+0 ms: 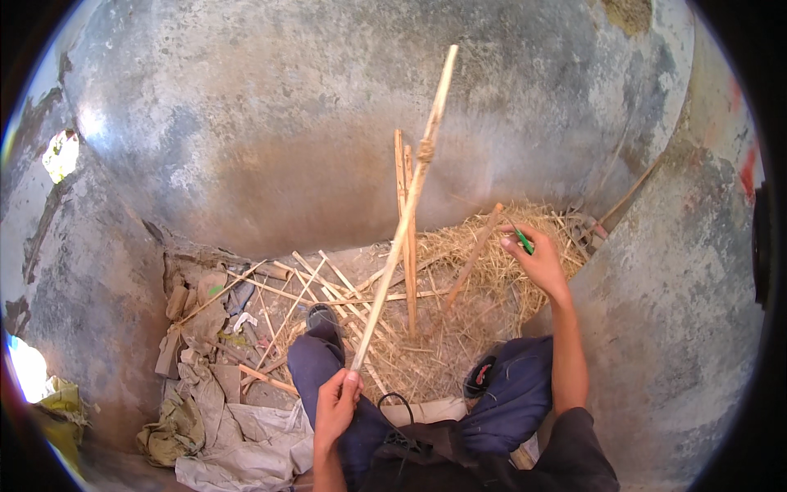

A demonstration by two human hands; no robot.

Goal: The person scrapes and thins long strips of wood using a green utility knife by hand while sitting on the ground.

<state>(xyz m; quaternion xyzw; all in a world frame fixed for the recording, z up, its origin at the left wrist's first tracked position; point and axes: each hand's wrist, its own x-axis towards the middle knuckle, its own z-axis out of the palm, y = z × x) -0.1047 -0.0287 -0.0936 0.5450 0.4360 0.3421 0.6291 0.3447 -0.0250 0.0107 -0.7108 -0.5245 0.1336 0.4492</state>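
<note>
My left hand (337, 402) is closed around the lower end of a long pale stick (401, 238). The stick slants up and away to the right, with a brownish knot or band in its upper part. Off to the right, my right hand (539, 261) is raised over the straw, its fingers closed on a small green-handled tool (523, 240). A thin dark tip points up from the handle; its exact kind is too small to make out. Beyond the held stick, two narrow wooden strips (411, 246) stand upright near the wall, partly crossed by it.
A brown stick (474, 256) leans beside a heap of straw (537, 220). Several pale sticks (328, 287) lie crossed on the littered floor, near my shoe (323, 318). Crumpled sacking (246, 443) and broken bricks (170, 353) are at the left. Grey curved walls (270, 123) surround me.
</note>
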